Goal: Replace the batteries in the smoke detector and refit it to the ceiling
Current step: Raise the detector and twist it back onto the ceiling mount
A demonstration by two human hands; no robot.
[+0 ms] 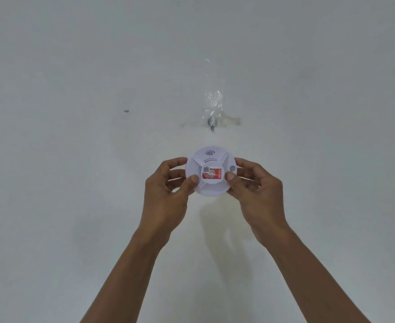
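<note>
Smoke detector (210, 171) is round and white, with a red sticker (211, 175) on its face, and it sits in the middle of the view, held up under the ceiling (75, 78). 2 hands pinch its rim: the left hand (166, 194) at 9 o'clock and the right hand (257, 192) at 3 o'clock, thumbs on the front. Both look equally close. At 12 o'clock from the detector, near but not touching, a small metal hook (211, 123) hangs under clear tape (213, 106). I think the detector must go straight up that way.
</note>
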